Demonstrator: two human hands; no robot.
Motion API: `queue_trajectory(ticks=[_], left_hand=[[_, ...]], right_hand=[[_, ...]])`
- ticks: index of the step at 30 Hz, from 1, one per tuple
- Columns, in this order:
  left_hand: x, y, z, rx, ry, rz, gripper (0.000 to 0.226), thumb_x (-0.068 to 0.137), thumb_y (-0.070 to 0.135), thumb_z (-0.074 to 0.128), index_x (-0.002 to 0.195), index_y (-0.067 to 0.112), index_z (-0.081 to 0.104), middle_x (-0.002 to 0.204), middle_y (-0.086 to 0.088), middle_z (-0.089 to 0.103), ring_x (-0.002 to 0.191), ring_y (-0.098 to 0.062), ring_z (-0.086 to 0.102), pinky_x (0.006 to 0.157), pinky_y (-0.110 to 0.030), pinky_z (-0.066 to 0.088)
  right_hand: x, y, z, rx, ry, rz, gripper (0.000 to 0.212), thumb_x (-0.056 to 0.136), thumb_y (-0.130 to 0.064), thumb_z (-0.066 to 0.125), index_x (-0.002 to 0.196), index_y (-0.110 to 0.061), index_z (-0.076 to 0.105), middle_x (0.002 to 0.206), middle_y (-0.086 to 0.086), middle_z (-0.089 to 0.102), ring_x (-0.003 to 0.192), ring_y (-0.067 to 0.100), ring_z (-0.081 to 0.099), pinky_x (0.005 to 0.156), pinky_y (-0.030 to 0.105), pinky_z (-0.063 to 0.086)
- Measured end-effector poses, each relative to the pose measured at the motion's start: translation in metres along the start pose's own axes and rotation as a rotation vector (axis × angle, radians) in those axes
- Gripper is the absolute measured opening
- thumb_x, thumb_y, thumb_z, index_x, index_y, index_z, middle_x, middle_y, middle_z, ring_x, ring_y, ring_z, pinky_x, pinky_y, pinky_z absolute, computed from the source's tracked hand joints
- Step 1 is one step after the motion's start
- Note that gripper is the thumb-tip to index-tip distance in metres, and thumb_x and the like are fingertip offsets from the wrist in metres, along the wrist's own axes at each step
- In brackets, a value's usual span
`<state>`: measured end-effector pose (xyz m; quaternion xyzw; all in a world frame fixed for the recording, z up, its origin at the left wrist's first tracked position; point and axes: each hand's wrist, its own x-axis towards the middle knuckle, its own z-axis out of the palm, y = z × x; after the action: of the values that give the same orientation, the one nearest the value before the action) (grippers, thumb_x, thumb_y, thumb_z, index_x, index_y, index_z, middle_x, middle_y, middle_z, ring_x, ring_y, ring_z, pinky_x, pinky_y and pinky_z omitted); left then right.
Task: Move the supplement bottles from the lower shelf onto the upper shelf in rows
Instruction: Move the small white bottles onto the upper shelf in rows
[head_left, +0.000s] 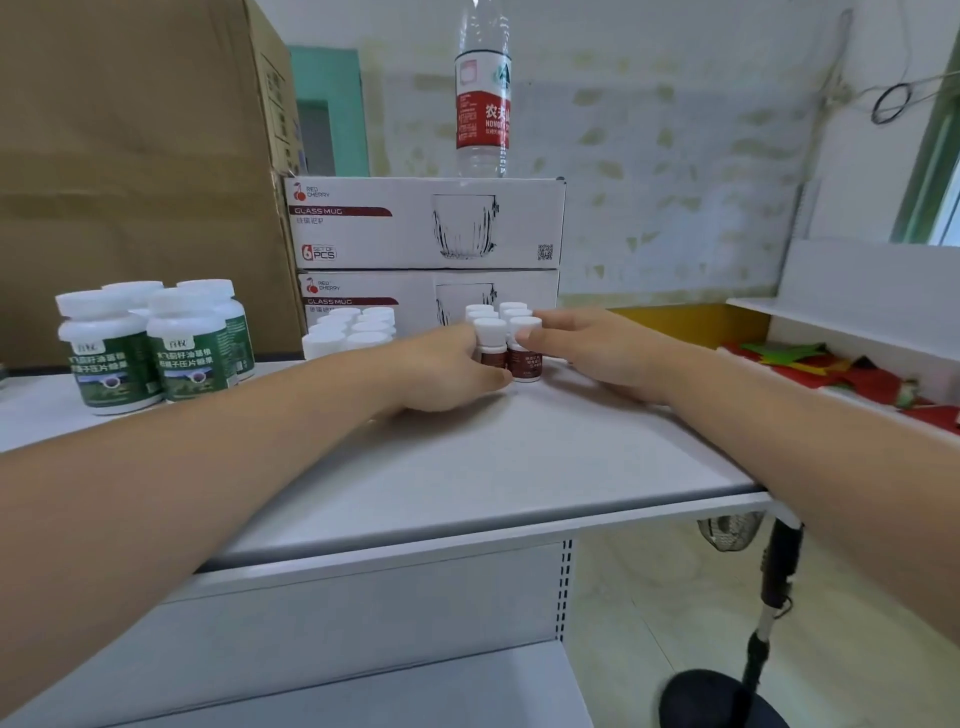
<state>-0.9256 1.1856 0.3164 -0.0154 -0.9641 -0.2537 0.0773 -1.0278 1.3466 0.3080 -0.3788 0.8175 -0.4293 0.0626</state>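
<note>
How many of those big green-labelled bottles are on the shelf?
4. All stand at the left end of the upper shelf: front-left bottle, front-right bottle, back-left bottle, back-right bottle. Others may be hidden behind them.

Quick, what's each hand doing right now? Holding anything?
Left hand: grips the front-left small bottle.
Right hand: pinches the front-right small bottle between thumb and fingers.
</note>
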Motion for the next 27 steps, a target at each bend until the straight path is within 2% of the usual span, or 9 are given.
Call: queue_trajectory(ticks=[3, 7, 11, 13, 16, 19, 21, 25, 27], left_hand=[[0.003, -0.002, 0.0, 0.022, -0.018, -0.006, 0.033, 0.098, 0.029, 0.052, 0.131, 0.026, 0.054, 0.128, 0.004, 0.058, 0.119, -0.019, 0.052, 0.102, -0.029, 0.038], [0.004, -0.002, 0.0, 0.035, -0.032, 0.01, 0.037, 0.098, 0.028, 0.052, 0.135, 0.028, 0.051, 0.131, 0.006, 0.056, 0.121, -0.018, 0.051, 0.103, -0.028, 0.036], [0.007, -0.006, 0.001, 0.011, -0.027, 0.013, 0.039, 0.091, 0.038, 0.057, 0.13, 0.033, 0.054, 0.127, 0.008, 0.06, 0.118, -0.017, 0.054, 0.108, -0.033, 0.036], [0.008, -0.007, 0.0, -0.013, -0.036, 0.011, 0.041, 0.086, 0.039, 0.059, 0.126, 0.032, 0.056, 0.125, 0.007, 0.062, 0.118, -0.017, 0.055, 0.108, -0.037, 0.038], [0.007, -0.006, -0.001, -0.09, -0.042, 0.023, 0.028, 0.094, 0.02, 0.06, 0.12, 0.028, 0.057, 0.123, 0.003, 0.062, 0.114, -0.016, 0.056, 0.093, -0.021, 0.041], [0.008, -0.004, -0.001, -0.118, -0.035, 0.045, 0.025, 0.094, 0.014, 0.059, 0.115, 0.027, 0.056, 0.118, 0.001, 0.063, 0.107, -0.017, 0.056, 0.077, -0.009, 0.038], [0.007, -0.004, -0.001, -0.124, -0.034, 0.051, 0.025, 0.093, 0.011, 0.058, 0.115, 0.023, 0.056, 0.114, -0.002, 0.063, 0.098, -0.015, 0.055, 0.07, -0.006, 0.039], [0.007, -0.003, -0.001, -0.143, -0.054, 0.05, 0.024, 0.092, 0.009, 0.058, 0.113, 0.021, 0.059, 0.111, -0.005, 0.065, 0.095, -0.017, 0.057, 0.083, -0.022, 0.044], [0.009, -0.004, -0.001, -0.152, -0.052, 0.05, 0.025, 0.092, 0.01, 0.058, 0.112, 0.023, 0.06, 0.111, -0.002, 0.065, 0.1, -0.018, 0.058, 0.088, -0.026, 0.044]], right_hand=[[-0.002, -0.005, 0.003, -0.055, -0.005, 0.009, 0.031, 0.1, -0.034, 0.051, 0.125, -0.022, 0.066, 0.124, -0.008, 0.067, 0.117, 0.008, 0.06, 0.105, 0.021, 0.039], [-0.002, -0.005, 0.004, -0.111, 0.004, 0.032, 0.034, 0.099, -0.04, 0.049, 0.123, -0.024, 0.067, 0.124, -0.008, 0.067, 0.12, 0.013, 0.059, 0.112, 0.036, 0.036], [-0.008, -0.018, 0.008, -0.154, -0.015, 0.012, 0.037, 0.103, -0.036, 0.037, 0.128, -0.022, 0.06, 0.131, -0.009, 0.06, 0.123, 0.012, 0.053, 0.107, 0.022, 0.033], [-0.006, -0.023, 0.014, -0.216, -0.026, 0.0, 0.049, 0.092, -0.051, 0.031, 0.132, -0.031, 0.053, 0.134, -0.01, 0.056, 0.127, 0.012, 0.048, 0.113, 0.031, 0.029], [-0.002, -0.024, 0.015, -0.268, -0.004, 0.009, 0.052, 0.089, -0.054, 0.028, 0.127, -0.029, 0.053, 0.134, -0.003, 0.056, 0.126, 0.019, 0.047, 0.111, 0.045, 0.028], [0.001, -0.021, 0.012, -0.233, 0.068, 0.023, 0.038, 0.101, -0.041, 0.031, 0.118, -0.015, 0.054, 0.125, 0.004, 0.055, 0.112, 0.019, 0.049, 0.091, 0.033, 0.037], [0.001, -0.022, 0.012, -0.201, 0.062, 0.018, 0.039, 0.099, -0.044, 0.031, 0.112, -0.017, 0.056, 0.121, 0.002, 0.057, 0.11, 0.018, 0.051, 0.09, 0.032, 0.038], [0.003, -0.023, 0.014, -0.198, 0.045, -0.002, 0.033, 0.102, -0.032, 0.028, 0.089, -0.03, 0.058, 0.12, 0.001, 0.062, 0.113, 0.02, 0.054, 0.106, 0.04, 0.033], [0.003, -0.023, 0.015, -0.166, 0.032, -0.016, 0.036, 0.098, -0.038, 0.029, 0.095, -0.027, 0.063, 0.119, 0.005, 0.066, 0.113, 0.024, 0.057, 0.108, 0.045, 0.034]])
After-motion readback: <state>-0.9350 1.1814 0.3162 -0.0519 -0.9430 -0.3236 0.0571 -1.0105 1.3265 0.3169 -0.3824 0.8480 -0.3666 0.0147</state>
